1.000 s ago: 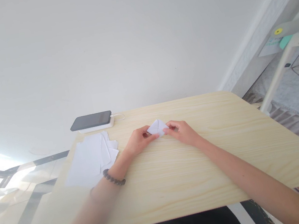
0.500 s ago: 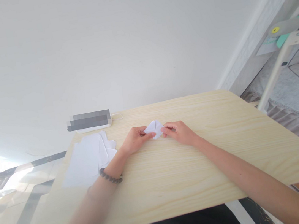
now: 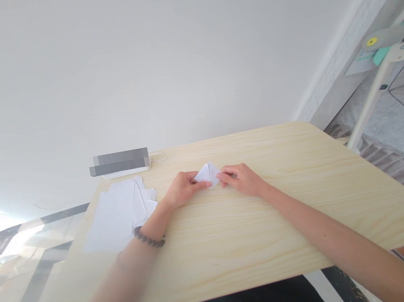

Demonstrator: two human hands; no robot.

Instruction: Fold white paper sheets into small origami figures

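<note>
A small piece of folded white paper [image 3: 208, 173] is held between my two hands, over the middle of the table. It has a pointed top and a crease down its face. My left hand [image 3: 184, 189] pinches its left side, with the thumb lying along the lower edge. At the right corner, my right hand [image 3: 241, 178] grips it between thumb and fingers. The fingertips behind the paper are hidden. A dark beaded bracelet [image 3: 149, 237] circles my left wrist.
White paper sheets [image 3: 113, 211] lie in a loose pile on the left of the light wooden table [image 3: 311, 194]. A blurred-out object on a white base [image 3: 127, 172] stands at the back left, by the wall [image 3: 186, 60]. A white metal frame [image 3: 369, 101] rises at the right.
Both hands stay in nearly the same place. The folded paper's right side looks slightly flatter and its outline more pointed than before.
</note>
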